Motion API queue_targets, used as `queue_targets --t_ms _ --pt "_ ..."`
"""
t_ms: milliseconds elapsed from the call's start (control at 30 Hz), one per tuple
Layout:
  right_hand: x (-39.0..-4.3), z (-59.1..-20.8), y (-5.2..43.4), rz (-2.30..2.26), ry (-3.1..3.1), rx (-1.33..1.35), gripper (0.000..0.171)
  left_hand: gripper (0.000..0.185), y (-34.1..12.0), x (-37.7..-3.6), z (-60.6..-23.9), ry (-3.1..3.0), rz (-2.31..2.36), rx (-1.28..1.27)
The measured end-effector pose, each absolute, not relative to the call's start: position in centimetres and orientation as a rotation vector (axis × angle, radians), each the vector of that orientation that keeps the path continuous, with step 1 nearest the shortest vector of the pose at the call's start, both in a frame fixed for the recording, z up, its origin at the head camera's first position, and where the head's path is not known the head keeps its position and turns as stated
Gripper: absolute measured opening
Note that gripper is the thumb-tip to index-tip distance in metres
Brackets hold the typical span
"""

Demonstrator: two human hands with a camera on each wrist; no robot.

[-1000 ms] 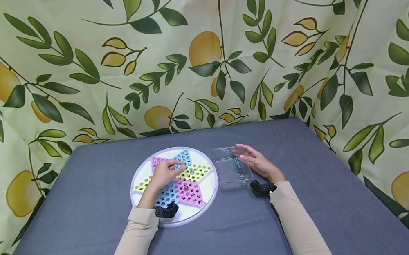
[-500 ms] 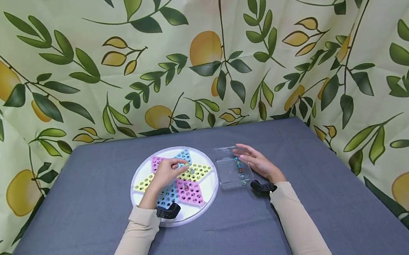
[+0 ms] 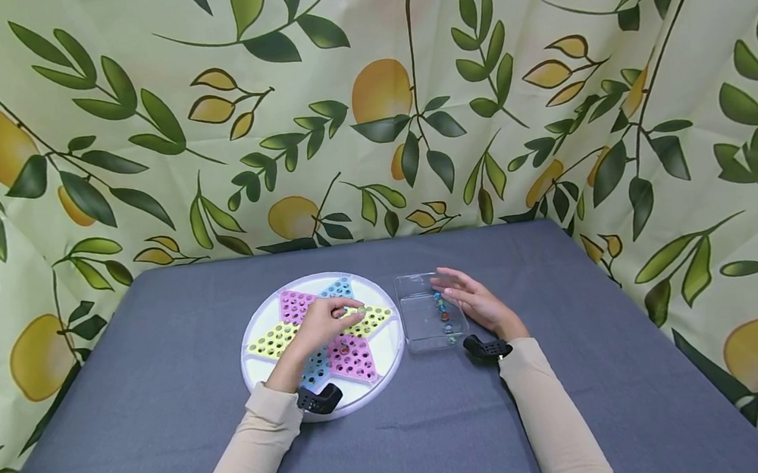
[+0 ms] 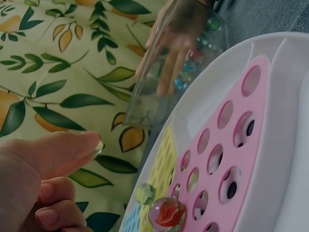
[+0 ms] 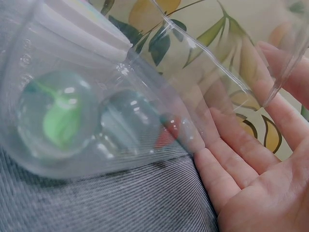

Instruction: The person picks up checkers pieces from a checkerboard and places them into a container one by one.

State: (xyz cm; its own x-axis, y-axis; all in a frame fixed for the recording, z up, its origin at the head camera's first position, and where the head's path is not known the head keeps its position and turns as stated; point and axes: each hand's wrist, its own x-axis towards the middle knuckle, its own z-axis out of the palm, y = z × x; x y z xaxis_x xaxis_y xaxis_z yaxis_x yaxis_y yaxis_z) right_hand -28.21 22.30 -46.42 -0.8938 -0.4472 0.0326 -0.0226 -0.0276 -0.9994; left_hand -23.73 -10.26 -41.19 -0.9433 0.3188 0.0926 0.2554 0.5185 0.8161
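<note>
Since a second ago, left hand [image 3: 322, 326] has slid rightward over the star board [image 3: 269, 308], its grip pinching a marble [image 4: 99, 147]. Right hand [image 3: 474, 300], fingers relaxed, steadies the clear tray [image 3: 423, 335] just right. Best lift clear before crossing.

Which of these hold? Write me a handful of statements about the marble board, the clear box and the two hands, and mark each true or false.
1. The left hand pinches a marble above the round board. True.
2. The clear box stands left of the board. False: it stands on the board's right.
3. The right hand rests open against the box's outer side. True.
4. The box is empty. False: several marbles lie in it.
5. A red-swirled marble sits on the board. True.
6. The tablecloth is bright red. False: it is grey-blue.
</note>
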Motion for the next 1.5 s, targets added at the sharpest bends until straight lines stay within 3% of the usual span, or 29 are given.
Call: queue_targets --t_ms 1500 --pt "-28.1 -46.4 22.3 -2.002 1.951 -0.495 0.061 0.023 -6.3 -22.6 -40.7 2.607 1.426 0.725"
